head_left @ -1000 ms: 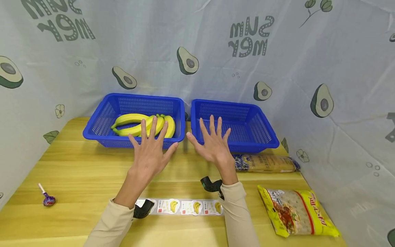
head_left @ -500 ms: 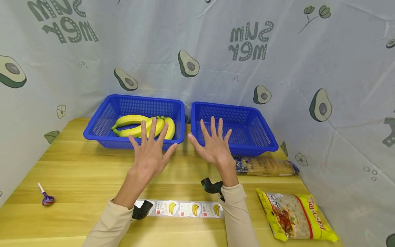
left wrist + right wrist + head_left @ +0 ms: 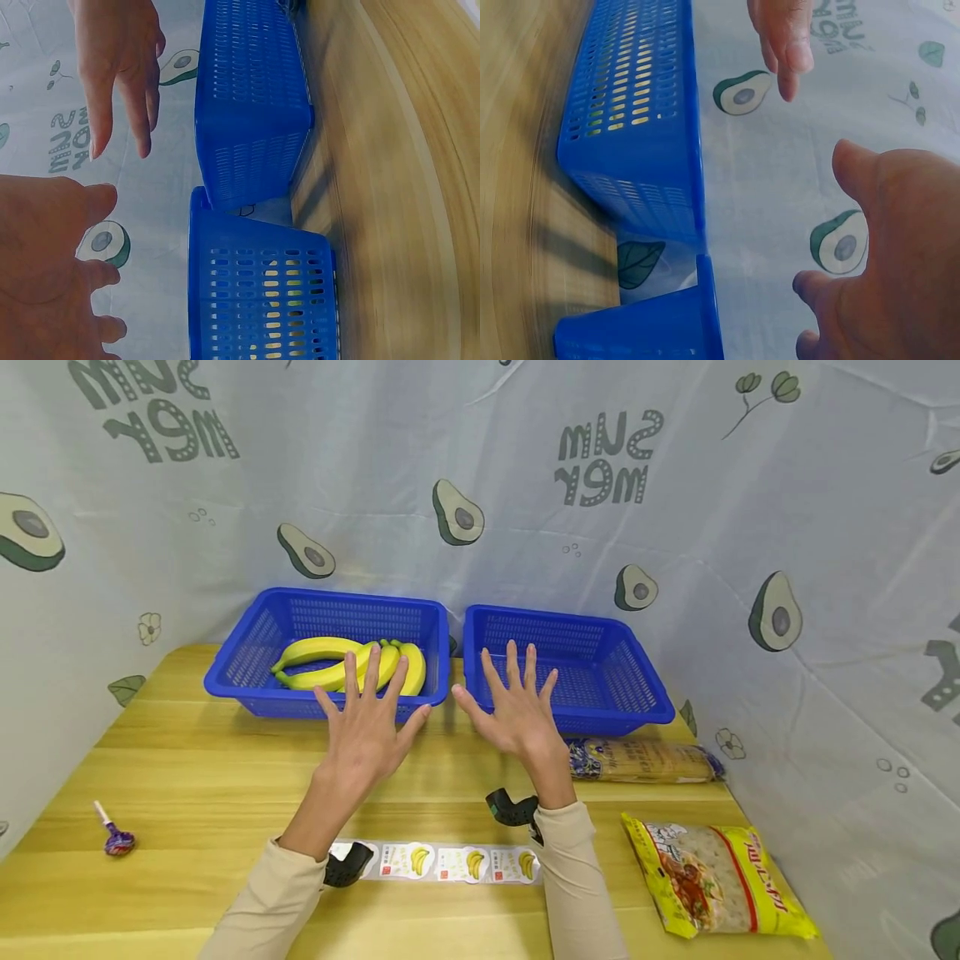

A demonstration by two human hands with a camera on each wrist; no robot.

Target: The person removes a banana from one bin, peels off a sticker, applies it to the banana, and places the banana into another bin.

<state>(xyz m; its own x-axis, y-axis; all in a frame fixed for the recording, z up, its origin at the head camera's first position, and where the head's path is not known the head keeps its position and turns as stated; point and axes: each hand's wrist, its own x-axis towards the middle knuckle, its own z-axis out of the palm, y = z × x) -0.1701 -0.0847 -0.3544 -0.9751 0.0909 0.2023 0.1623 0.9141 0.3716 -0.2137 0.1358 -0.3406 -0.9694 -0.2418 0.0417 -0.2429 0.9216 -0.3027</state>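
A pale curtain (image 3: 525,560) printed with avocados and reversed lettering stands behind a wood-grained counter (image 3: 202,793). Several bananas (image 3: 322,678) lie inside the banana basket (image 3: 281,705), a blue mesh tray taken as the reference point. Left hand (image 3: 367,735): fingers spread wide, nothing gripped, raised just in front of the banana basket, its fingers crossing the bananas in the head view. Right hand (image 3: 525,718): likewise spread and without load, to the right of the banana basket. Both wrist views show the hands apart from the basket walls.

Progress, as judged: handling does not appear to have begun. All visible bananas are in the banana basket; no label is seen on them, and printed labels sit on the label strip (image 3: 459,863), well in front of it.

Right of the banana basket, across a narrow gap: a second blue basket (image 3: 592,720). Farther right and forward: a noodle pack (image 3: 648,761), then a yellow pouch (image 3: 720,881). Forward and left: a lollipop (image 3: 118,840).
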